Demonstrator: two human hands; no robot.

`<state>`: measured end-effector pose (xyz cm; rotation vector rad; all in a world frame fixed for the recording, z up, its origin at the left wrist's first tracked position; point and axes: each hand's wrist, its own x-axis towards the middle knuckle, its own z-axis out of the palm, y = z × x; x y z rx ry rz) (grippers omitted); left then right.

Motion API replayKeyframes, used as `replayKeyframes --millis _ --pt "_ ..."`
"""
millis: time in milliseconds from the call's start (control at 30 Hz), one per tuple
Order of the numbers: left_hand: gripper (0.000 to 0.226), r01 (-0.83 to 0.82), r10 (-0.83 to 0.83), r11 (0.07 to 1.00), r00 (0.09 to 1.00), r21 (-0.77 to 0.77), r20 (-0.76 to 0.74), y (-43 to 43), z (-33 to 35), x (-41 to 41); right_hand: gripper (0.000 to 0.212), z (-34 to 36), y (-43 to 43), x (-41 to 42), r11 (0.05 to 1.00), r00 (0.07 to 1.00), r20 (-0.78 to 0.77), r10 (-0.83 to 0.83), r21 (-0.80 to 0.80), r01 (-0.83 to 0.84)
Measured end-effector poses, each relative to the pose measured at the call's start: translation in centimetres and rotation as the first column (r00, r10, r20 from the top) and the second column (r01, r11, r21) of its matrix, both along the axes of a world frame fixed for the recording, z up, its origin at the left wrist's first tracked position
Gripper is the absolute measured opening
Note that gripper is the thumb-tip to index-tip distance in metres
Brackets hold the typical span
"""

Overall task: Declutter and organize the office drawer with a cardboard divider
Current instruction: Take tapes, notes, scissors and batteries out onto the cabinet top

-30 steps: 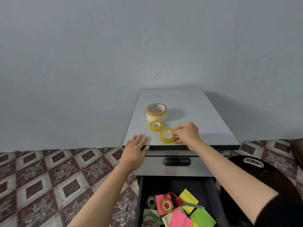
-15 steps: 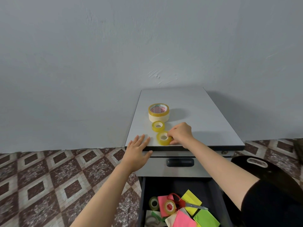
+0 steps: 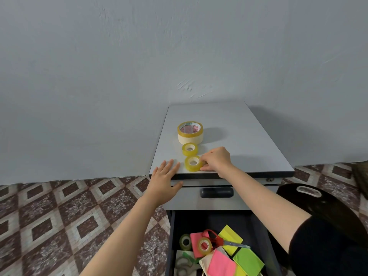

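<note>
Three tape rolls stand in a line on the grey cabinet top (image 3: 235, 126): a large roll (image 3: 190, 132) at the back, a small yellow roll (image 3: 190, 149) in the middle, and another small yellow roll (image 3: 193, 163) near the front edge. My right hand (image 3: 216, 159) pinches the front roll's right side as it rests on the top. My left hand (image 3: 164, 179) lies flat and open on the cabinet's front left corner. Below, the open drawer (image 3: 173, 226) holds more tape rolls (image 3: 204, 245), coloured sticky notes (image 3: 222, 263) and red-handled scissors (image 3: 216, 239).
A shut upper drawer with a dark handle (image 3: 216, 192) sits above the open one. A black round object with a white handle slot (image 3: 318, 204) lies on the patterned tile floor at the right. A plain wall stands behind the cabinet.
My right hand has slid the front small roll leftward into line with the other two rolls. My left hand has stayed on the corner.
</note>
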<state>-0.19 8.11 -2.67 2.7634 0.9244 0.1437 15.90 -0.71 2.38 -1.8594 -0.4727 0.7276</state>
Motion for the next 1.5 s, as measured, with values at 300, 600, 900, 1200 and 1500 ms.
replayKeyframes --millis 300,600,900,1200,1500 --pt "0.069 -0.009 0.01 1.0 0.999 0.024 -0.045 -1.1 0.8 -0.4 0.01 -1.2 -7.6 -2.0 0.991 0.97 0.238 0.051 0.109 -0.079" --pt "0.062 -0.008 0.015 0.998 0.993 -0.065 0.114 -7.6 -1.9 -4.3 0.023 -6.5 -14.2 -3.0 0.993 0.961 0.258 0.104 0.027 -0.114" --pt "0.045 -0.094 0.067 0.946 0.993 -0.311 -0.096 -12.0 -10.1 -9.3 0.014 -13.4 -18.2 -3.2 0.975 0.924 0.324 0.202 -0.152 -0.16" --pt "0.031 -0.098 0.034 0.901 0.987 -0.422 -0.156 -12.7 -14.0 -7.0 0.021 -20.0 -19.4 -2.7 0.532 0.776 -0.021 0.631 -0.717 -0.452" --pt "0.028 -0.223 0.092 0.835 0.958 -0.503 -0.272 -10.3 -18.0 -4.0 0.04 -22.5 -20.1 -3.1 0.081 0.669 -0.329 0.667 -0.86 -0.503"
